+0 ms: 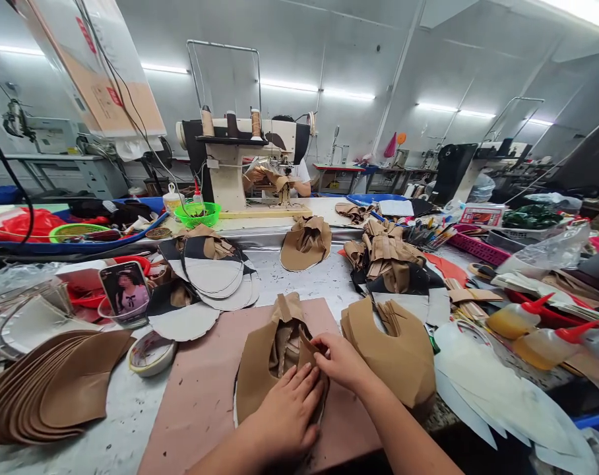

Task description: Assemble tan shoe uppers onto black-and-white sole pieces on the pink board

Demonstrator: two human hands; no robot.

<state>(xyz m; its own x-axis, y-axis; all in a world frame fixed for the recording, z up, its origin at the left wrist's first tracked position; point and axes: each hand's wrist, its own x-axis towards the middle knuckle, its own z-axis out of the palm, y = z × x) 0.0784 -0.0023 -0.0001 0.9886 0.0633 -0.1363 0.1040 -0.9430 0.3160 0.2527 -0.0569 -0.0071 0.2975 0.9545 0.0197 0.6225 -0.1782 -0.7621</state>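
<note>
In the head view a brown shoe upper (254, 359), curved and with a folded lining inside its opening, lies on a pinkish work board (195, 376). My left hand (288, 410) rests flat on its near part, fingers stretched out. At the right edge of the opening, my right hand (340, 361) pinches the upper's edge between thumb and fingers. Just right of it is a stack of brown U-shaped pieces (393, 356). Beyond the board another brown upper (305, 244) lies by itself, with a pile of brown and black uppers (391, 257) to its right.
A roll of tape (152, 353), a propped phone (125, 292) and fanned brown pieces (76, 382) lie left. Glue bottles (520, 316) and white sheets (492, 382) are at right. Across the table a person (302, 175) sits behind a sewing machine (225, 171).
</note>
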